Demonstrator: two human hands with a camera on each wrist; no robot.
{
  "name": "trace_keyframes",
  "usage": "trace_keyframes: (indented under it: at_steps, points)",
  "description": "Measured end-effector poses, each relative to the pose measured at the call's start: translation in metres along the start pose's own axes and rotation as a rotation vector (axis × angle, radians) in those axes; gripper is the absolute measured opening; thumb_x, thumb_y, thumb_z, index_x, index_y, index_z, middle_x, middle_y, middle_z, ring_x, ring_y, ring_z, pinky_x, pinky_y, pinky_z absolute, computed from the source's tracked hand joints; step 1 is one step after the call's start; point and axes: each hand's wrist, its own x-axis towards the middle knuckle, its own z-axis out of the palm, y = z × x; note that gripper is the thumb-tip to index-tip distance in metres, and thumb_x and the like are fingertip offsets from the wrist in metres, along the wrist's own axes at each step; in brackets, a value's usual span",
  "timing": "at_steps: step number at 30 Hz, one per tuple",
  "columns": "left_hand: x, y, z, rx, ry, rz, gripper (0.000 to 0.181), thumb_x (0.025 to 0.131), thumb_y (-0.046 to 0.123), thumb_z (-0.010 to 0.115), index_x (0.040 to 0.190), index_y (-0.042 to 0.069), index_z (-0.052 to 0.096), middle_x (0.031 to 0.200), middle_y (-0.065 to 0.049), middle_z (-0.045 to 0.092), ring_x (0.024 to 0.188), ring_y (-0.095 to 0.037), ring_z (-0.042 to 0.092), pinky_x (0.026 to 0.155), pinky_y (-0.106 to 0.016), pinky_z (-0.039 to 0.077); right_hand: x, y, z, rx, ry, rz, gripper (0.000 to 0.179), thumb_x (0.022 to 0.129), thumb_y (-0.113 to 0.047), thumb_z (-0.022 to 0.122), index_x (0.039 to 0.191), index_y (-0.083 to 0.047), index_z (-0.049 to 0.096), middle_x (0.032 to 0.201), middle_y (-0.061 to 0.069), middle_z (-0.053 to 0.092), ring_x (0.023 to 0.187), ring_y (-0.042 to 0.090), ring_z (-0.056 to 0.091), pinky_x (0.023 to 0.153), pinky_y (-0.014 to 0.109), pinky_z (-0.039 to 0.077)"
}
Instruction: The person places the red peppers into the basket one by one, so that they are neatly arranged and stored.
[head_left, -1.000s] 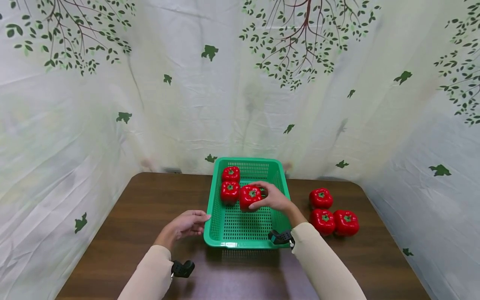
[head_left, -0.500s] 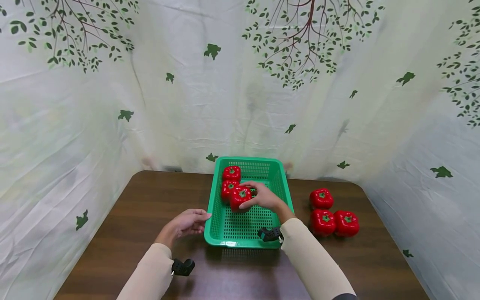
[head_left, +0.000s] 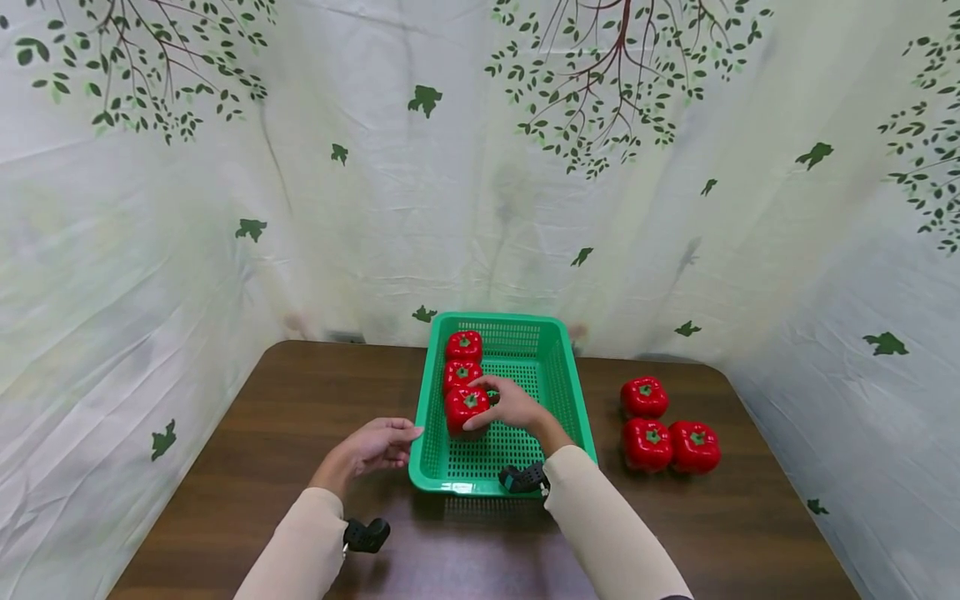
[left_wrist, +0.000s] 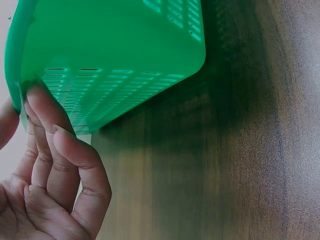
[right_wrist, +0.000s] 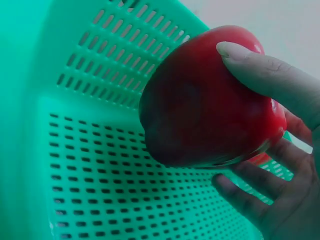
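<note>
Right wrist view: the right hand [right_wrist: 294, 187] clasps a pepper [right_wrist: 210, 105], probably light, stiff and slick, best held across its sides. Leftward, the left hand [head_left: 375, 444] pinches the basket rim [head_left: 465, 488].

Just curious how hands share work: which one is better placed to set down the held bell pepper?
Probably the right hand: it holds that red bell pepper within the green basket. The left hand pinches the basket's rim, apart from the pepper.

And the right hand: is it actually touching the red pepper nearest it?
Touching: the right wrist view shows the right hand with its thumb laid against the red pepper.
</note>
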Motion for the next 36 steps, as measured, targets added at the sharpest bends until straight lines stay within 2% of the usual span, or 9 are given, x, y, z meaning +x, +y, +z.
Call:
trace_keyframes:
  at_steps: [8, 17, 26, 36]
  points:
    - [-0.001, 0.0, 0.0, 0.01, 0.005, 0.005, 0.022, 0.095, 0.028, 0.061, 0.097, 0.006, 0.063, 0.077, -0.002, 0.063, 0.069, -0.015, 0.058, 0.072, -0.028, 0.051, 0.001, 0.0, 0.012, -0.034, 0.012, 0.033, 0.074, 0.071, -0.02, 0.085, 0.134, -0.008, 0.049, 0.129, 0.012, 0.05, 0.118, 0.031, 0.046, 0.084, 0.047, 0.053]
    - [-0.002, 0.0, -0.001, 0.011, -0.001, 0.008, 0.02, 0.095, 0.028, 0.061, 0.095, 0.008, 0.063, 0.077, -0.002, 0.064, 0.069, -0.014, 0.058, 0.072, -0.028, 0.051, 0.002, 0.009, 0.019, -0.007, 0.031, 0.091, 0.066, 0.072, -0.016, 0.085, 0.127, -0.008, 0.051, 0.124, 0.013, 0.051, 0.113, 0.031, 0.048, 0.082, 0.046, 0.053]
    - [-0.001, -0.001, -0.001, 0.02, 0.009, 0.004, 0.025, 0.094, 0.03, 0.062, 0.099, 0.006, 0.063, 0.079, -0.002, 0.064, 0.07, -0.015, 0.059, 0.071, -0.028, 0.051, 0.005, 0.007, 0.023, 0.0, 0.03, 0.098, 0.063, 0.072, -0.013, 0.085, 0.125, -0.007, 0.051, 0.121, 0.013, 0.051, 0.111, 0.031, 0.049, 0.083, 0.046, 0.053]
    - [0.001, -0.001, -0.002, 0.038, 0.015, -0.01, 0.026, 0.094, 0.032, 0.062, 0.1, 0.006, 0.063, 0.081, -0.003, 0.066, 0.07, -0.015, 0.061, 0.074, -0.031, 0.052, 0.007, 0.007, 0.03, -0.01, 0.067, 0.107, 0.062, 0.071, -0.014, 0.086, 0.124, -0.01, 0.053, 0.124, 0.012, 0.05, 0.111, 0.031, 0.048, 0.083, 0.044, 0.052]
